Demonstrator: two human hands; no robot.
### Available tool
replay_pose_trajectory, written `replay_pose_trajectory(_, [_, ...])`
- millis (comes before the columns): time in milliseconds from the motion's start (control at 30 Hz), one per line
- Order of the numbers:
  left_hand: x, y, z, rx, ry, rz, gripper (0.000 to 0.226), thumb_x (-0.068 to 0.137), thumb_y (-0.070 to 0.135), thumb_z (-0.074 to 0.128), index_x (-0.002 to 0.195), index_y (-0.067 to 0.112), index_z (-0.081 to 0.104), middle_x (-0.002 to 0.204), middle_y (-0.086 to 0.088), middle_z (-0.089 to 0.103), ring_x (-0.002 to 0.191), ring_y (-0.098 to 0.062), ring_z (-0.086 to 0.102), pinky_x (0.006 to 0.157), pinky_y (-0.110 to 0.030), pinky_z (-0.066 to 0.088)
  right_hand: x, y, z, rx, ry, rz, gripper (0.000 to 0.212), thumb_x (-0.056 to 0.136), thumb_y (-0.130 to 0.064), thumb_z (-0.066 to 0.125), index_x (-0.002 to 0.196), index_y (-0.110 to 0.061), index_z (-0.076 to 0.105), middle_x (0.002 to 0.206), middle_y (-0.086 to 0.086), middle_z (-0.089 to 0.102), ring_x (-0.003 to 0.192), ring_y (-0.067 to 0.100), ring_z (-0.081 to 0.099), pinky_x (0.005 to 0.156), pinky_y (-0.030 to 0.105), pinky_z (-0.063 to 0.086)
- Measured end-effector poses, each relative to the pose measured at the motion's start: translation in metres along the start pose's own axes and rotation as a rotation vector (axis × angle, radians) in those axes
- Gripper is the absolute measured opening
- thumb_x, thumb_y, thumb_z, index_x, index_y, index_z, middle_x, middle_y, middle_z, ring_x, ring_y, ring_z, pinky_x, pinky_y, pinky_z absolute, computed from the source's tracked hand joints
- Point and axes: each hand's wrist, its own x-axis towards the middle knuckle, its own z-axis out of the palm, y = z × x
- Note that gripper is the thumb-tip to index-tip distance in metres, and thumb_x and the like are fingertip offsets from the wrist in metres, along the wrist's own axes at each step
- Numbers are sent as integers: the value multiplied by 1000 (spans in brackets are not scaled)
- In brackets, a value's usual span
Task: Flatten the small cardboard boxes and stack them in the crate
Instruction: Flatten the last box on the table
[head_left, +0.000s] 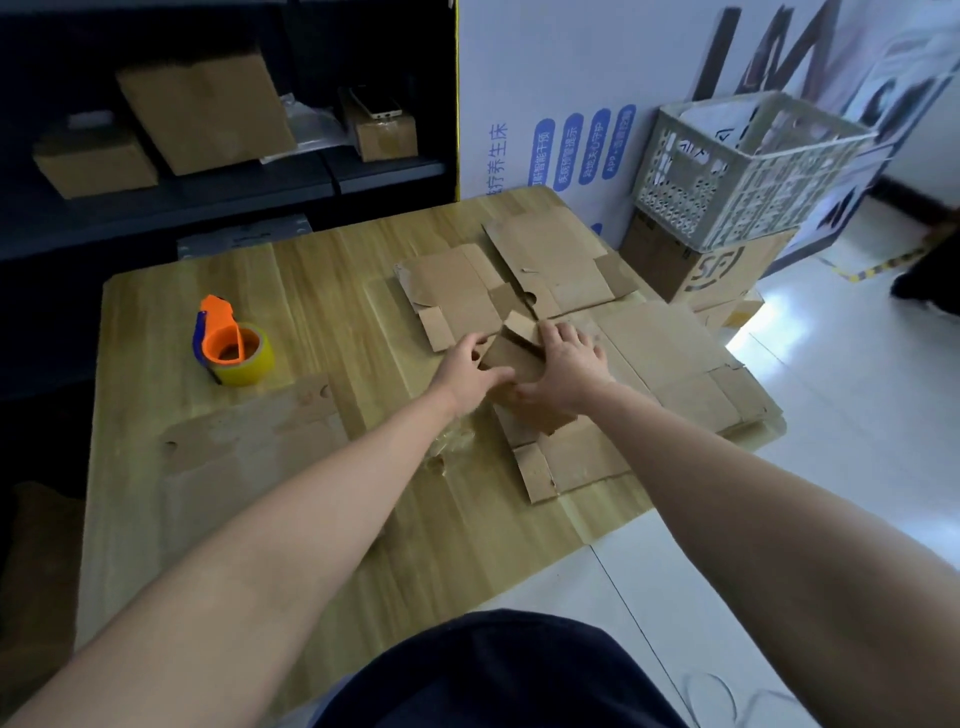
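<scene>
Wood table w/ flat cardboard; crate beside (white floor).

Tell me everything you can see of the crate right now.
The crate is a pale grey-white plastic basket with perforated, lattice-like walls and an open top. It sits tilted on a brown printed cardboard box on the floor, past the table's far right corner, against the white printed wall panel. No flattened cardboard is visible inside; through its walls only the panel's print shows. Neither hand touches it.
</scene>
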Motion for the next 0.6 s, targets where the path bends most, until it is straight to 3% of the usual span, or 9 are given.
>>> replay_pose_trajectory(100, [2, -10, 10, 33, 20, -26, 56, 86, 14, 67, 136, 17, 44, 134, -11, 49, 115, -27, 54, 98, -44, 47, -11, 20, 0, 226, -124, 71, 88, 80, -59, 63, 149, -24, 21, 151, 5, 32, 138, 29, 30, 108, 47, 31])
replay_pose_trajectory(200, [2, -14, 13, 13, 11, 25, 57, 87, 22, 67, 138, 20, 44, 136, -9, 47, 121, -26, 49, 103, -39, 42, -19, 37, -4, 345, -109, 140, 69, 87, -44, 62, 146, -23, 31, 139, 5, 48, 122, 23, 50, 96, 36, 45])
replay_pose_trajectory(300, [4, -8, 16, 2, -55, 47, 63, 86, 29, 67, 142, 24, 38, 145, -7, 40, 132, -24, 38, 109, -38, 35, -23, 43, -4, 362, -91, 173, 56, 90, -35, 61, 140, -18, 41, 125, 5, 56, 108, 20, 56, 88, 30, 48])
replay_pose_trajectory(400, [7, -5, 22, 44, -78, -34, 72, 85, 37, 67, 146, 25, 30, 150, -10, 26, 135, -28, 34, 110, -41, 34, -23, 41, -2, 410, -30, 157, 33, 95, -34, 53, 121, -13, 56, 106, 6, 61, 89, 19, 58, 73, 28, 47])
replay_pose_trajectory(500, [8, -2, 23, -19, -56, -76, 79, 82, 38, 70, 148, 26, 27, 152, -12, 22, 134, -30, 35, 107, -44, 38, -20, 37, -4, 514, 10, 171, 37, 98, -40, 46, 111, -11, 65, 92, 10, 63, 76, 20, 58, 67, 34, 49])
replay_pose_trajectory(600, [10, -1, 25, -30, -78, -112, 89, 79, 42, 72, 149, 33, 17, 156, -11, 14, 138, -32, 30, 107, -48, 37, -17, 38, -5, 551, 18, 205, 42, 97, -45, 45, 106, -10, 68, 81, 8, 60, 67, 18, 52, 59, 31, 45])
